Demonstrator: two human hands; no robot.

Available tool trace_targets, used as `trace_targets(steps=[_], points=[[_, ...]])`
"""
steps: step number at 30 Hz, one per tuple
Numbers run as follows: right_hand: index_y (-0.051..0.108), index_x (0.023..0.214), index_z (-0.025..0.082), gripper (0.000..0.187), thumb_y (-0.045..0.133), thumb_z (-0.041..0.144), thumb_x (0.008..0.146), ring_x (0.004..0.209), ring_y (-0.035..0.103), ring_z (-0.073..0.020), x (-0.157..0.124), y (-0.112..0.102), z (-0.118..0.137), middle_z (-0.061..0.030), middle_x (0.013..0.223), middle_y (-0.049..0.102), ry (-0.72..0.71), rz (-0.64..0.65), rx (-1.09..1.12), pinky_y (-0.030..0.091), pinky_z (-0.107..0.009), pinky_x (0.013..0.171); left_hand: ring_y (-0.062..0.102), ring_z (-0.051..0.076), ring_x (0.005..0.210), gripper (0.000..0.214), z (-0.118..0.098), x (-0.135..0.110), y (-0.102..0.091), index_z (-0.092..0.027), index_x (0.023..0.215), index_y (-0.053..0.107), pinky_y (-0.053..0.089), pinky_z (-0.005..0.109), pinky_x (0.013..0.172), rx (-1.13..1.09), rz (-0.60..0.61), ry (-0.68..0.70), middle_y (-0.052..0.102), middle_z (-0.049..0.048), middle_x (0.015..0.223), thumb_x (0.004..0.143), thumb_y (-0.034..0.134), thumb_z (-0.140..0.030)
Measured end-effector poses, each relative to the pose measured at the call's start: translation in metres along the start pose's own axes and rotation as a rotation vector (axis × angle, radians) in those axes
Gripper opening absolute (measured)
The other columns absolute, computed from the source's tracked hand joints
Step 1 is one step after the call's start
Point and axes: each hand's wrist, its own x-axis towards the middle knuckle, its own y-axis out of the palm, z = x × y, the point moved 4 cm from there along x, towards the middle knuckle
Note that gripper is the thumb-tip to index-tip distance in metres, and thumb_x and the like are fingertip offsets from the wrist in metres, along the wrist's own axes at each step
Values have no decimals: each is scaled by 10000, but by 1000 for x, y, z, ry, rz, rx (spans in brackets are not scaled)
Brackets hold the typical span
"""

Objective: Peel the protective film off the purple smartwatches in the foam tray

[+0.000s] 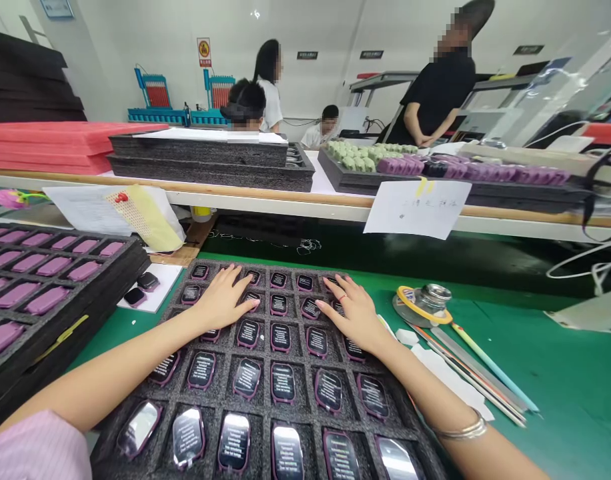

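Note:
A black foam tray lies in front of me, its compartments filled with purple-framed smartwatches. Each smartwatch faces up, and many screens show lines of white text. My left hand rests with spread fingers over the tray's far left part, covering some watches. On the far right part lies my right hand, also with fingers stretched out, touching the watches or the foam there. Neither hand grips anything. The watches right under my palms are partly hidden.
At left stands another foam tray of purple pieces, beside two loose watches on white paper. A glass jar, sticks and tools lie at right on the green table. A shelf crosses behind, bearing foam trays. Several people are beyond.

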Motion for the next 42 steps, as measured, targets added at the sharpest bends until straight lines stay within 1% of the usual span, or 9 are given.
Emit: trace_targets(steps=[5, 9, 13, 20, 24, 28, 31, 34, 42], points=[[545, 1430, 177, 680, 375, 641, 962, 1460, 352, -391, -10, -1, -15, -187, 1516, 482, 31, -46, 19, 297, -609, 1164, 257, 383, 1500, 773, -5, 1, -2, -79, 1483, 443, 216, 527, 1220, 15, 9, 5, 349, 244, 1578, 960, 370, -644], [573, 1407, 213, 558, 328, 514, 1006, 1444, 387, -365, -13, 0, -22, -155, 1493, 515, 43, -79, 50, 325, -596, 1156, 244, 398, 1500, 809, -10, 7, -2, -39, 1470, 447, 221, 541, 1217, 13, 20, 4, 343, 271, 1570, 957, 360, -659], [567, 1408, 290, 480, 312, 392, 1014, 1445, 386, -338, -14, 1, -25, -92, 1490, 525, 56, -117, 70, 352, -616, 1134, 243, 380, 1505, 785, -21, 15, -2, -100, 1483, 445, 247, 551, 1208, -9, 28, 29, 347, 235, 1581, 952, 362, -673], [593, 1382, 326, 470, 322, 374, 1002, 1444, 375, -364, -13, 4, -25, -68, 1503, 513, 85, -122, 78, 310, -668, 1132, 105, 385, 1535, 734, -44, 29, 4, -167, 1483, 462, 170, 582, 1225, -47, 3, 88, 262, 191, 1630, 943, 411, -661], [558, 1413, 293, 484, 314, 354, 1000, 1457, 357, -350, -14, 3, -25, -72, 1519, 493, 91, -144, 105, 307, -647, 1145, 84, 393, 1536, 713, -50, 34, 8, -173, 1468, 484, 149, 584, 1227, -54, 5, 92, 246, 184, 1638, 940, 432, -650], [540, 1421, 226, 493, 306, 336, 1002, 1451, 372, -330, -14, 0, -29, -116, 1495, 513, 95, -152, 141, 347, -606, 1142, 80, 394, 1536, 734, -50, 34, 9, -154, 1473, 473, 150, 578, 1228, -58, 10, 80, 240, 195, 1637, 945, 402, -660], [514, 1440, 217, 493, 316, 331, 1003, 1449, 380, -323, -14, -2, -29, -118, 1499, 509, 84, -138, 159, 344, -602, 1149, 102, 398, 1532, 759, -47, 30, 6, -128, 1492, 439, 142, 583, 1229, -59, 12, 61, 253, 214, 1628, 952, 383, -659], [486, 1467, 263, 491, 326, 329, 1007, 1465, 355, -326, -18, -7, -22, -99, 1527, 482, 46, -103, 167, 314, -633, 1156, 120, 403, 1528, 755, -46, 21, 3, -121, 1489, 443, 153, 591, 1225, -62, 21, 55, 258, 227, 1622, 956, 385, -652], [534, 1420, 403, 455, 399, 312, 995, 1526, 213, -327, -39, -26, 23, -16, 1632, 325, -155, 54, 142, 209, -660, 1187, 118, 348, 1540, 765, -59, -19, -4, -157, 1514, 408, 180, 566, 1233, -89, 93, 131, 269, 202, 1624, 947, 389, -671]])
